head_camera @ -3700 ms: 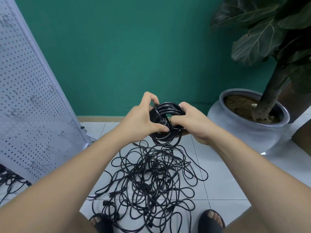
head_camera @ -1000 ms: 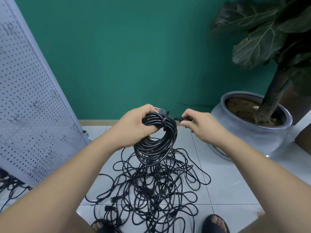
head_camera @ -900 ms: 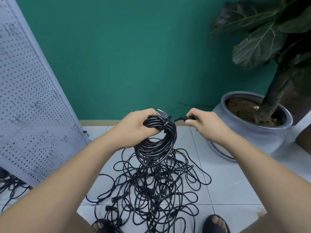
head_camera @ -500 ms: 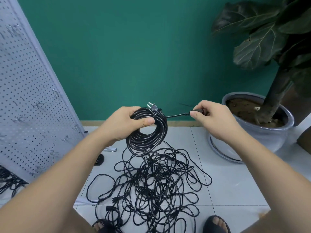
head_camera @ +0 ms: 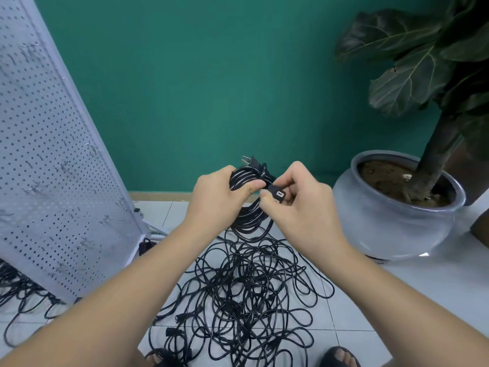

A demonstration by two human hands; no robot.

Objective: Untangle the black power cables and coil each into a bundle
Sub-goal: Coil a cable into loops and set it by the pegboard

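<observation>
At centre frame, a person's left hand (head_camera: pixel 219 193) grips the top of a coiled bundle (head_camera: pixel 250 217) of black power cable, fingers and thumb curled round the loops, while the right hand (head_camera: pixel 300 210) pinches the cable's black connector end (head_camera: pixel 277 194) between thumb and fingers, just beside the left thumb. A two-pronged plug (head_camera: pixel 250 162) sticks up from the top of the coil, above both hands. The bundle hangs over a tangled heap of black cables (head_camera: pixel 246 295) spread across the pale tiled floor (head_camera: pixel 436 282) in the lower middle of the frame; whether its lowest loops touch the heap cannot be told. A white pegboard panel (head_camera: pixel 53 154) leans at the left, with more black cables (head_camera: pixel 18 290) lying at its foot in the lower left corner. At right, a grey ceramic pot (head_camera: pixel 397 226) holds a large-leaved plant (head_camera: pixel 412 75) against a green wall (head_camera: pixel 198 75). A sandalled foot (head_camera: pixel 340 356) shows at the bottom edge
</observation>
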